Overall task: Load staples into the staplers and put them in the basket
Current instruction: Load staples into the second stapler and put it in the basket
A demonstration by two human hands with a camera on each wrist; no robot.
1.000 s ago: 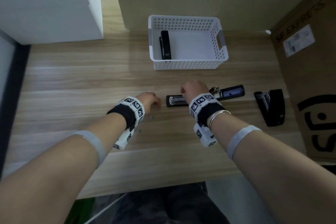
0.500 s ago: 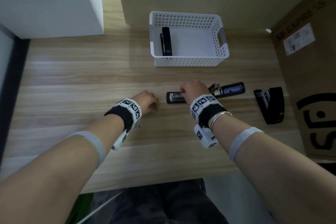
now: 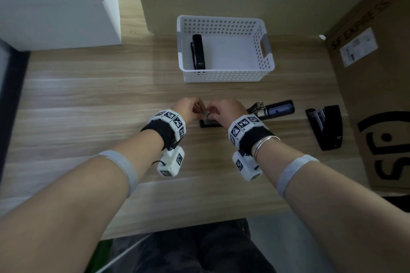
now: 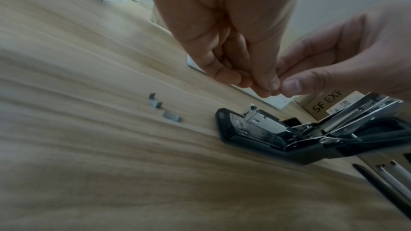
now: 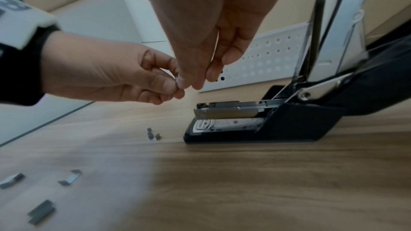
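While both hands are raised above it, one wooden bench (image 3: 93, 104) is seen carrying everything. One cardboard box (image 3: 381, 86) stands at 3 o'clock. One white basket (image 3: 224, 74) sits at 12 o'clock, and one closed black stapler (image 3: 198, 51) lies along its left wall.

Three staplers are counted in all. Outside the basket, one opened stapler (image 3: 271, 110) lies at the bench's centre beneath the hands, its lid swung up and its metal staple channel (image 5: 229, 110) exposed; another stapler (image 3: 326, 126) lies on its side at 3 o'clock, near the box.

Two hands are in view. The left hand (image 3: 188, 108) and right hand (image 3: 224, 108) meet fingertip to fingertip just above the front end of the opened stapler. Each grip is narrowed to a pinch of thumb against curled fingers, and one small piece of staples (image 3: 206, 114) is held between them.

Loose staple strips (image 5: 42, 212) are scattered on the bench at 9 o'clock of the opened stapler: five short pieces can be counted in the right wrist view, the nearest ones (image 5: 153, 135) just beside the stapler's base.
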